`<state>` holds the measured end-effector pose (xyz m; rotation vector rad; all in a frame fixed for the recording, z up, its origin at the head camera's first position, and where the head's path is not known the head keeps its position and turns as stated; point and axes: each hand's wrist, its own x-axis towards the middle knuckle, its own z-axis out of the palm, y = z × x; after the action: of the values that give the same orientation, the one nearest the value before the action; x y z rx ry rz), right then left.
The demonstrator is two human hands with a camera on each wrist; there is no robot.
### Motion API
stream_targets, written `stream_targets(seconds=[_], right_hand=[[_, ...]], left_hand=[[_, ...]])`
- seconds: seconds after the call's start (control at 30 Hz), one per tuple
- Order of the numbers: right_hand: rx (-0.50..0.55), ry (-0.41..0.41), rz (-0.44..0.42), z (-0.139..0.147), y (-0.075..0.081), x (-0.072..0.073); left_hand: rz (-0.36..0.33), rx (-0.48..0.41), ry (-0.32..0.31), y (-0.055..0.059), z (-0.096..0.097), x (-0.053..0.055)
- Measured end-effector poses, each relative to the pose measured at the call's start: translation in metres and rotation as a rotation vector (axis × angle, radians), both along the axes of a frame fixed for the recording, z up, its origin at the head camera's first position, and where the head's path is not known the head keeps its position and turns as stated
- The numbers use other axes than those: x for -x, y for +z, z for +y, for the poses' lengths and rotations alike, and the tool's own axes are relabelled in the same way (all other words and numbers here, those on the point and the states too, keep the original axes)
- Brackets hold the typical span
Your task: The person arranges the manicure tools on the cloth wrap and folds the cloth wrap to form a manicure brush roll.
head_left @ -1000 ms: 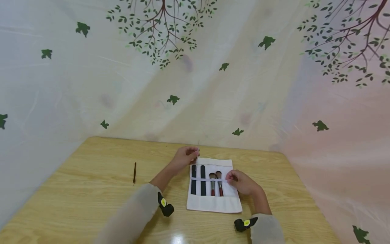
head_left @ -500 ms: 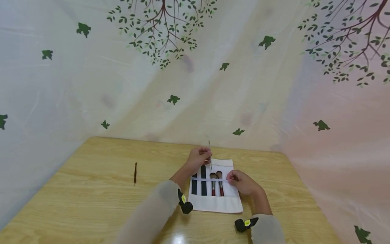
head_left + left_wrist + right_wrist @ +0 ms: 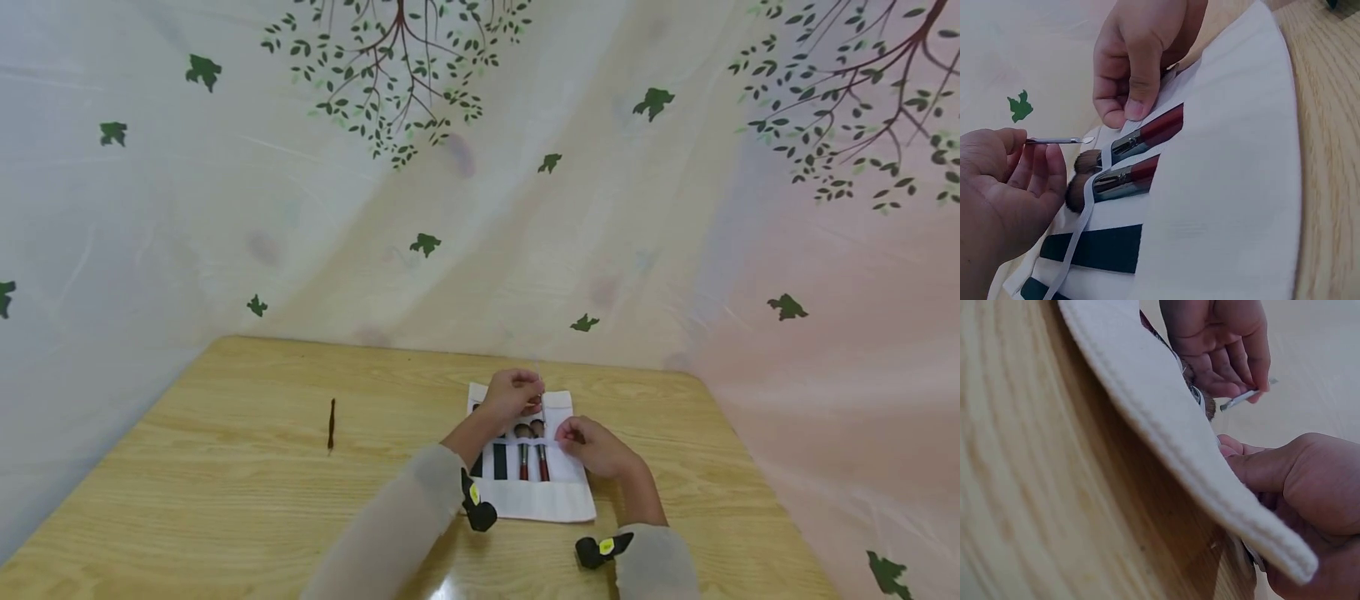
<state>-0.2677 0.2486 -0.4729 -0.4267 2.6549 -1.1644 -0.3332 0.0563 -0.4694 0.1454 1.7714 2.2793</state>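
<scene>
The left hand (image 3: 513,396) has shifted right across the white pouch (image 3: 525,502). Well left of its fingers, a brown tool (image 3: 332,427) lies on the wooden table (image 3: 225,467). Those fingers pinch a thin stick (image 3: 1057,140), tip left bare, probably for aiming. Just beside them are two brushes (image 3: 1125,179). Rightmost, the right hand (image 3: 596,447) pinches the strap (image 3: 1072,247), seemingly steadying it. A leaf-printed sheet (image 3: 337,208) hangs behind.

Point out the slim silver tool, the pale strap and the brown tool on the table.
Slim silver tool (image 3: 1058,140): left wrist view, on its shaft.
Pale strap (image 3: 1083,216): left wrist view, on its middle stretch.
Brown tool (image 3: 332,426): head view, on its handle.
</scene>
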Motion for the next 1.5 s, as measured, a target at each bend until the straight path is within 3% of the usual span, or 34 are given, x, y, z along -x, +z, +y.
stream_targets(seconds=[0.23, 0.43, 0.7, 1.03, 1.3, 1.5], right_hand=[[0.006, 0.003, -0.010, 0.000, -0.002, 0.001], [-0.001, 0.004, -0.004, 0.001, -0.001, 0.001], [0.001, -0.016, -0.012, -0.001, 0.000, 0.000], [-0.006, -0.033, -0.013, 0.001, -0.001, 0.001], [0.002, -0.041, -0.026, 0.001, -0.001, 0.001], [-0.009, -0.044, -0.027, 0.001, -0.002, 0.002]], left_hand=[[0.023, 0.163, -0.072, -0.009, 0.004, -0.001], [0.076, 0.239, -0.095, -0.015, 0.006, 0.002], [0.170, 0.407, -0.162, -0.010, 0.003, -0.001], [0.293, 0.502, -0.173, -0.013, 0.005, 0.002], [0.240, 0.517, -0.153, -0.016, 0.004, 0.005], [0.280, 0.527, -0.152, -0.016, 0.003, 0.003]])
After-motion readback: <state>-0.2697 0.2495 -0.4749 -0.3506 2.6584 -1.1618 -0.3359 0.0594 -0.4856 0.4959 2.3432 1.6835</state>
